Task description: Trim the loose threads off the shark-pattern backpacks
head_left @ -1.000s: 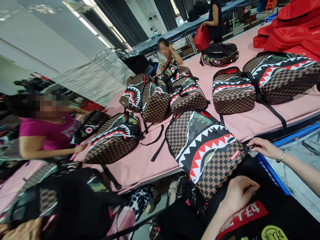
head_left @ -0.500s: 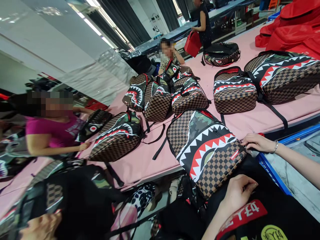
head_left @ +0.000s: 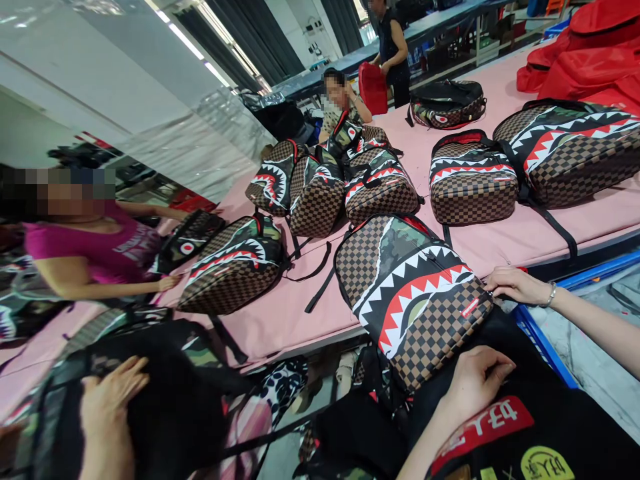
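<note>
A brown checkered backpack (head_left: 410, 300) with a shark mouth and camouflage print lies at the near edge of the pink table (head_left: 280, 320), half over the edge. My left hand (head_left: 473, 387) has its fingers curled against the bag's lower end, above a black garment with a red label (head_left: 480, 430). On the bag's right side, my right hand (head_left: 515, 285) pinches its edge with the fingers pressed together; a bracelet shows on the wrist. What the fingertips grip is too small to see.
Several matching shark backpacks (head_left: 315, 193) lie across the table. A person in a pink shirt (head_left: 95, 250) touches one at the left. Another person's hand (head_left: 107, 413) rests on a black bag (head_left: 165, 407) at the lower left. Red fabric (head_left: 585, 47) lies at the far right, a blue crate (head_left: 545, 343) below.
Another person's hand has come up onto the black bag at the lower left. The standing person at the back has moved left with a red bag. My hands have barely moved.
</note>
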Demonstrator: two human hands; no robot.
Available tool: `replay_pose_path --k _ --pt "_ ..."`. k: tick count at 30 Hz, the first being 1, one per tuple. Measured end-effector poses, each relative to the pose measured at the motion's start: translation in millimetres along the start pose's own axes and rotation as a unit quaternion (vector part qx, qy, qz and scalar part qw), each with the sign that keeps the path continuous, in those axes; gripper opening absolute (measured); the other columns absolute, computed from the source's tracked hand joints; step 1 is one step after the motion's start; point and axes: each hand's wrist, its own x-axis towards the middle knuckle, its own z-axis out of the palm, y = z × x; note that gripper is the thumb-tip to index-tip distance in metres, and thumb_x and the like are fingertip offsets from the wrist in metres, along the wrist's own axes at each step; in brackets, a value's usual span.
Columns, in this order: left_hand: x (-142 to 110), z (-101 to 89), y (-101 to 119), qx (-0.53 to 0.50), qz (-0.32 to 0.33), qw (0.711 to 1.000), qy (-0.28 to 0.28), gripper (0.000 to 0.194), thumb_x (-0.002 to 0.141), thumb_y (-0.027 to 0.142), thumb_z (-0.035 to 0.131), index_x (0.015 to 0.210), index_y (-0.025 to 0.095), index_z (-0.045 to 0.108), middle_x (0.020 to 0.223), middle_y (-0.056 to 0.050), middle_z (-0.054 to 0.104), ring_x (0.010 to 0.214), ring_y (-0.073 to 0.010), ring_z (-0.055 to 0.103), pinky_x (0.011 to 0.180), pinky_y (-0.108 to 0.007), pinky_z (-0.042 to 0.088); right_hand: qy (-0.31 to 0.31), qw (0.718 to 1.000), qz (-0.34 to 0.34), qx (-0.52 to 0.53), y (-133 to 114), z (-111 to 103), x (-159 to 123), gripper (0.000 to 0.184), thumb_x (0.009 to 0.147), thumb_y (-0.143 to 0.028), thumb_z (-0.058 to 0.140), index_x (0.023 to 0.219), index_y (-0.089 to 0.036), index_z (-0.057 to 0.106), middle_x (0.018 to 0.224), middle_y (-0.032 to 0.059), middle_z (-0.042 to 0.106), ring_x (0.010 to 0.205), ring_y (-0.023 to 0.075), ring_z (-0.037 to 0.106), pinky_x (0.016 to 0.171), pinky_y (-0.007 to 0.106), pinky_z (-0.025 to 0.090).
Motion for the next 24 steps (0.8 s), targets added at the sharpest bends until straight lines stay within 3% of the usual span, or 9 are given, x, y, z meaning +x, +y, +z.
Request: replay_pose_path --k 9,24 --pt "-1 -0.5 -2 0.007 0.002 1.0 0.004 0.026 0.085 0.032 0.047 0.086 0.016 0.067 0.082 -0.005 0.066 0.077 -0.0115 0.059 0.071 -0.02 0.044 -0.013 1.0 0.002 -0.003 3 -6 -2 0.02 0.087 -0.031 0.049 0.097 -0.018 0.061 0.094 0.0078 0.06 0.091 0.017 0.054 0.082 0.031 0.041" --pt "-2 1.3 -3 0.002 0.029 0.999 0.015 0.026 0.085 0.032 0.048 0.087 0.015 0.068 0.081 -0.005 0.067 0.076 -0.0113 0.06 0.071 -0.019 0.045 -0.061 0.997 -0.029 -0.033 -29 4 19 0.024 0.09 -0.032 0.044 0.097 -0.018 0.062 0.088 0.008 0.059 0.084 0.0163 0.052 0.077 0.03 0.041"
